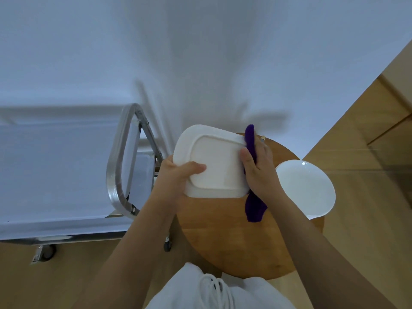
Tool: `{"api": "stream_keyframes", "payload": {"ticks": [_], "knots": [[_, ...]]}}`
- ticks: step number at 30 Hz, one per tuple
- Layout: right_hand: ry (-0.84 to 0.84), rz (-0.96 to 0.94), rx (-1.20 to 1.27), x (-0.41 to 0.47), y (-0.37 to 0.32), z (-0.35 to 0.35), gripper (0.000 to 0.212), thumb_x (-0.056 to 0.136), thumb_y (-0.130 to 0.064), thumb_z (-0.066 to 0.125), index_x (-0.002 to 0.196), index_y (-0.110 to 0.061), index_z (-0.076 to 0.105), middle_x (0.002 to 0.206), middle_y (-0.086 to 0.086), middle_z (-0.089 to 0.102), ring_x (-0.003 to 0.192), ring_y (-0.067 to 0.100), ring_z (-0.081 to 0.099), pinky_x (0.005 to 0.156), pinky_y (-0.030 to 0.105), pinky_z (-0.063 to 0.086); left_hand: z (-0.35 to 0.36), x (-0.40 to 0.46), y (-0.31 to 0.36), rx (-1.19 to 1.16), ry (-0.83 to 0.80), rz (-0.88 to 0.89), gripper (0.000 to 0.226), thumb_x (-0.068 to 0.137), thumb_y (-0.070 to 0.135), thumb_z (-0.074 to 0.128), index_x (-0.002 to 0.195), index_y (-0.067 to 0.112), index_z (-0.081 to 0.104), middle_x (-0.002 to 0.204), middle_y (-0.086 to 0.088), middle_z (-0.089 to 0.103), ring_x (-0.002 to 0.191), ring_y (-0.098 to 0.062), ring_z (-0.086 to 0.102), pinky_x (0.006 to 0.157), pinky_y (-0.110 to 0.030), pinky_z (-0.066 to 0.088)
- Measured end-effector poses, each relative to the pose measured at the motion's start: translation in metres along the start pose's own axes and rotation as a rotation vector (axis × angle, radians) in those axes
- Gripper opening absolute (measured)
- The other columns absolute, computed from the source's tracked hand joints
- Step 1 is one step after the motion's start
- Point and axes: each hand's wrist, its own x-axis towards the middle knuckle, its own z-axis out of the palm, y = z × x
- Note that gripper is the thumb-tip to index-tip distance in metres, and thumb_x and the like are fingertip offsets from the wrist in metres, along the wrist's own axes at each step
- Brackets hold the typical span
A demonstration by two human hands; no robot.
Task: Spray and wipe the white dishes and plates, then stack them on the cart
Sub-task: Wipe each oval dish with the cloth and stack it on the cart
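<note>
A white rectangular dish [217, 159] with rounded corners is held tilted above the round wooden table [234, 237], its underside facing me. My left hand [180, 175] grips its lower left edge, thumb across the base. My right hand [258, 170] holds a purple cloth [253, 201] against the dish's right edge; the cloth sticks out above and hangs below the hand. A round white plate [308, 188] lies on the table at the right.
A steel cart [120, 157] with a curved handle and a pale top shelf stands to the left, its castors on the wooden floor. A white wall is behind. A small light object peeks out beyond my right hand.
</note>
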Motion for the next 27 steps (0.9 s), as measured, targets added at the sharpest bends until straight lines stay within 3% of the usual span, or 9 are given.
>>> {"api": "stream_keyframes", "payload": {"ticks": [4,6,9,11,14,17,20,24,27], "knots": [[0.161,0.1,0.185,-0.009,-0.006,0.015,0.059,0.092,-0.045,0.048,0.145,-0.038,0.022,0.143,-0.004,0.024,0.12,0.013,0.037,0.087,0.022,0.039,0.014,0.012,-0.009,-0.294,0.146,-0.045,0.045,0.058,0.003,0.069,0.102,0.008,0.065,0.091,-0.006,0.074,0.085,-0.024,0.07,0.07,-0.042,0.06],[0.219,0.141,0.259,-0.008,-0.012,0.017,0.059,0.09,-0.043,0.054,0.143,-0.031,0.031,0.142,0.002,0.027,0.116,0.015,0.04,0.088,0.022,0.039,0.024,0.012,-0.016,-0.358,0.155,-0.07,0.041,0.064,0.007,0.068,0.105,0.008,0.064,0.093,-0.007,0.074,0.085,-0.024,0.071,0.072,-0.044,0.059],[0.184,0.106,0.303,-0.001,-0.01,0.004,0.054,0.088,-0.034,0.061,0.136,-0.016,0.045,0.134,0.018,0.042,0.114,0.029,0.049,0.094,0.039,0.046,0.023,0.007,-0.02,-0.36,0.063,-0.096,0.048,0.07,0.017,0.068,0.117,0.01,0.059,0.101,-0.008,0.073,0.092,-0.024,0.071,0.071,-0.04,0.059],[0.137,0.082,0.265,-0.001,-0.007,-0.009,0.053,0.086,-0.029,0.063,0.136,-0.022,0.046,0.134,0.01,0.043,0.117,0.023,0.049,0.097,0.036,0.045,0.011,0.007,-0.014,-0.43,-0.031,-0.177,0.052,0.073,0.036,0.065,0.119,0.01,0.062,0.107,-0.011,0.072,0.095,-0.026,0.07,0.072,-0.041,0.059],[0.033,0.052,0.219,-0.002,-0.004,-0.024,0.056,0.083,-0.028,0.068,0.135,-0.033,0.047,0.136,-0.005,0.038,0.121,0.01,0.043,0.101,0.028,0.038,-0.007,0.01,-0.001,-0.522,-0.228,-0.362,0.072,0.067,0.063,0.061,0.11,0.006,0.071,0.119,-0.018,0.065,0.106,-0.034,0.064,0.087,-0.049,0.054],[-0.036,0.002,0.191,-0.003,-0.008,-0.026,0.047,0.087,-0.031,0.063,0.131,-0.037,0.051,0.137,-0.009,0.037,0.124,0.008,0.041,0.103,0.027,0.037,-0.008,0.012,-0.003,-0.415,-0.258,-0.404,0.055,0.067,0.036,0.073,0.11,0.001,0.069,0.102,-0.018,0.071,0.09,-0.033,0.07,0.072,-0.045,0.059],[-0.023,-0.031,0.191,-0.009,-0.02,-0.017,0.032,0.095,-0.035,0.048,0.119,-0.056,0.048,0.142,-0.025,0.023,0.129,0.002,0.03,0.101,0.018,0.027,0.004,0.016,-0.011,-0.389,-0.198,-0.355,0.036,0.078,0.016,0.056,0.109,0.001,0.065,0.099,-0.017,0.072,0.088,-0.031,0.071,0.068,-0.04,0.059],[-0.09,-0.056,0.144,-0.03,-0.029,0.005,0.043,0.095,-0.046,0.035,0.137,-0.039,0.042,0.147,-0.028,0.007,0.137,0.0,0.012,0.108,0.021,0.014,0.017,0.026,-0.013,-0.538,-0.179,-0.252,0.034,0.085,0.025,0.051,0.097,0.005,0.076,0.107,-0.017,0.07,0.096,-0.031,0.069,0.075,-0.045,0.058],[-0.042,-0.029,0.11,-0.047,-0.037,0.026,0.062,0.085,-0.056,0.024,0.143,-0.036,0.032,0.145,-0.029,0.002,0.135,-0.004,-0.001,0.106,0.017,0.005,0.027,0.029,-0.011,-0.588,-0.144,-0.222,0.04,0.085,0.029,0.054,0.112,0.002,0.066,0.112,-0.019,0.068,0.1,-0.033,0.067,0.086,-0.049,0.055]]}}
